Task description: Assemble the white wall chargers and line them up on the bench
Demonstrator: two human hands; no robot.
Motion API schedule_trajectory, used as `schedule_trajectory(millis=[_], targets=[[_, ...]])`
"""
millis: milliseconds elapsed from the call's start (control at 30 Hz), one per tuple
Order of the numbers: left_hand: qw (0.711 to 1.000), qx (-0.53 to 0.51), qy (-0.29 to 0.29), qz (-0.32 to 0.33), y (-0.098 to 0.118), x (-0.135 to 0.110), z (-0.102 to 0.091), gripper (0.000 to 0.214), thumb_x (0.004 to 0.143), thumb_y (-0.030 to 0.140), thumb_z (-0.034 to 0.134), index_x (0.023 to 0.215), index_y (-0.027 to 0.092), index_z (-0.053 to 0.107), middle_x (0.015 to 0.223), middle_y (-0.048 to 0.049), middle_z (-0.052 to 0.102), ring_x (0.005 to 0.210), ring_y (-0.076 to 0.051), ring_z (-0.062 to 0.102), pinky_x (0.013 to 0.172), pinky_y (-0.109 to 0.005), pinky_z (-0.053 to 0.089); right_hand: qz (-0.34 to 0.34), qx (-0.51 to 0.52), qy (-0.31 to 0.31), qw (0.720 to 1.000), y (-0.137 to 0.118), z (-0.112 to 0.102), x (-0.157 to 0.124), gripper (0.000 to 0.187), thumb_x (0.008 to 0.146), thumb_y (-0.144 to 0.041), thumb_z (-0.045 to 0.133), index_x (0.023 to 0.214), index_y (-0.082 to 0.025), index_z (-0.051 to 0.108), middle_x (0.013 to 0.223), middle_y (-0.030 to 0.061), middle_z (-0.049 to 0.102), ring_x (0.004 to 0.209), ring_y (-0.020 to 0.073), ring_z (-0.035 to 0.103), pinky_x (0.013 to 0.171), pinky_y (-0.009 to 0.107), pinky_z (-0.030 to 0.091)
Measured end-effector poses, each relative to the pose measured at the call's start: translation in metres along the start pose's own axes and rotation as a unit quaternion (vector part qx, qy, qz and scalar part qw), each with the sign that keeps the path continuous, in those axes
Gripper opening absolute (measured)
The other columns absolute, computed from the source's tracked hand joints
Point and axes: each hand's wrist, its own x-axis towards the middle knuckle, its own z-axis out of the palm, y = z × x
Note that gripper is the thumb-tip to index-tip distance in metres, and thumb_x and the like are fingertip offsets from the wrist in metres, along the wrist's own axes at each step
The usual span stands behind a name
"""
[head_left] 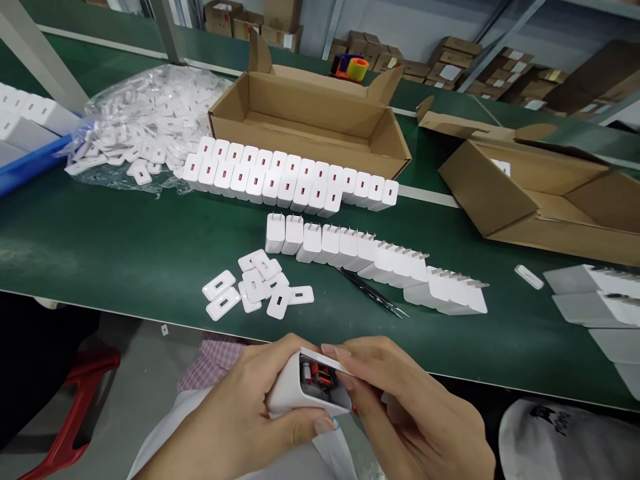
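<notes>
My left hand (245,400) is wrapped around a white charger housing (284,393), whose uncovered end faces up and shows orange and dark parts inside. Pinched in the fingers of my right hand (420,407) is a thin white end cover (327,360), seen nearly edge-on at the far rim of that opening. Whether it is seated on the rim I cannot tell. On the table beyond my hands lie several loose white end covers (254,285) with slots. Black tweezers (367,290) rest beside a row of chargers (311,243) with their prongs up.
Farther back stand chargers (255,180) with red-marked ports, before an open cardboard box (310,143). A clear bag of covers (150,120) and a blue tray (30,167) are at left. At right are another box (490,187), a single cover (529,277) and more chargers (575,307).
</notes>
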Motion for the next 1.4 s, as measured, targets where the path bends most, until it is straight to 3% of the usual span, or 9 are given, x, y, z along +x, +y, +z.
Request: schedule_trajectory(millis=[200, 367, 667, 800, 967, 1067, 1233, 1300, 1400], targets=[[1.0, -0.019, -0.001, -0.014, 0.004, 0.001, 0.0, 0.027, 0.088, 0.045, 0.069, 0.102, 0.024, 0.063, 0.085, 0.0036, 0.065, 0.074, -0.015, 0.055, 0.065, -0.023, 0.039, -0.011, 0.04, -0.001, 0.999, 0.0, 0.001, 0.002, 0.035, 0.085, 0.006, 0.059, 0.108, -0.019, 0.069, 0.093, 0.0033, 0.074, 0.082, 0.0147, 0.069, 0.07, 0.025, 0.061], [0.992, -0.067, 0.069, -0.086, 0.002, -0.01, 0.005, 0.052, 0.084, 0.056, 0.072, 0.119, 0.029, 0.046, 0.088, 0.0039, 0.062, 0.071, -0.015, 0.054, 0.063, -0.024, 0.039, -0.051, 0.012, -0.051, 0.997, 0.001, -0.004, 0.002, 0.023, 0.093, -0.008, 0.06, 0.111, -0.018, 0.069, 0.108, 0.0075, 0.074, 0.095, 0.018, 0.067, 0.077, 0.029, 0.061], [0.993, 0.022, 0.071, 0.094, -0.022, -0.014, 0.001, 0.028, 0.1, 0.043, 0.054, 0.124, 0.043, 0.041, 0.102, 0.0044, 0.058, 0.077, -0.013, 0.055, 0.067, -0.022, 0.045, -0.118, -0.168, -0.036, 0.978, 0.002, 0.017, -0.019, 0.027, 0.095, -0.022, 0.063, 0.118, -0.008, 0.059, 0.114, 0.0141, 0.067, 0.119, 0.025, 0.057, 0.096, 0.038, 0.057], [0.987, 0.021, 0.093, 0.129, -0.025, -0.008, 0.004, 0.024, 0.099, 0.044, 0.055, 0.12, 0.042, 0.042, 0.099, 0.0055, 0.057, 0.072, -0.012, 0.052, 0.065, -0.021, 0.045, -0.156, -0.18, 0.049, 0.97, 0.01, 0.03, -0.019, 0.018, 0.095, -0.017, 0.06, 0.11, -0.006, 0.061, 0.107, 0.0151, 0.066, 0.11, 0.0226, 0.06, 0.086, 0.034, 0.058], [0.976, -0.044, 0.115, 0.177, -0.028, -0.004, 0.011, 0.022, 0.099, 0.041, 0.058, 0.117, 0.041, 0.045, 0.1, 0.0065, 0.059, 0.075, -0.01, 0.054, 0.068, -0.019, 0.046, -0.202, -0.207, 0.067, 0.955, 0.012, 0.028, -0.014, 0.014, 0.094, -0.016, 0.061, 0.104, -0.008, 0.065, 0.096, 0.0131, 0.073, 0.101, 0.021, 0.066, 0.081, 0.034, 0.057], [0.98, -0.105, 0.094, 0.139, -0.019, -0.001, 0.012, 0.02, 0.099, 0.045, 0.055, 0.118, 0.041, 0.048, 0.104, 0.0065, 0.06, 0.08, -0.011, 0.056, 0.072, -0.02, 0.047, -0.235, -0.235, 0.062, 0.941, 0.016, 0.025, -0.009, 0.011, 0.094, -0.013, 0.06, 0.103, -0.009, 0.066, 0.094, 0.0115, 0.075, 0.103, 0.0207, 0.065, 0.088, 0.037, 0.055], [0.977, -0.194, 0.091, -0.018, 0.007, 0.004, 0.012, 0.047, 0.09, 0.069, 0.053, 0.107, 0.026, 0.058, 0.095, 0.0003, 0.063, 0.084, -0.018, 0.057, 0.078, -0.029, 0.046, -0.284, -0.259, 0.081, 0.92, 0.026, 0.028, -0.005, 0.019, 0.092, -0.002, 0.058, 0.1, -0.017, 0.067, 0.095, 0.0032, 0.076, 0.102, 0.0166, 0.063, 0.104, 0.035, 0.049], [0.969, -0.22, 0.097, -0.06, 0.011, 0.004, 0.012, 0.041, 0.093, 0.065, 0.052, 0.097, 0.024, 0.058, 0.087, 0.0015, 0.06, 0.077, -0.017, 0.053, 0.074, -0.028, 0.043, -0.264, -0.227, 0.068, 0.935, 0.029, 0.029, -0.007, 0.015, 0.092, -0.008, 0.062, 0.104, -0.016, 0.066, 0.107, 0.0058, 0.073, 0.109, 0.0184, 0.06, 0.105, 0.037, 0.049], [0.965, -0.236, 0.113, -0.036, 0.009, 0.004, 0.013, 0.036, 0.094, 0.061, 0.051, 0.094, 0.026, 0.057, 0.093, 0.0017, 0.056, 0.081, -0.017, 0.05, 0.073, -0.028, 0.04, -0.198, -0.146, 0.032, 0.969, 0.031, 0.026, -0.012, 0.022, 0.094, -0.024, 0.065, 0.113, -0.013, 0.06, 0.122, 0.014, 0.065, 0.117, 0.0229, 0.059, 0.095, 0.038, 0.056]])
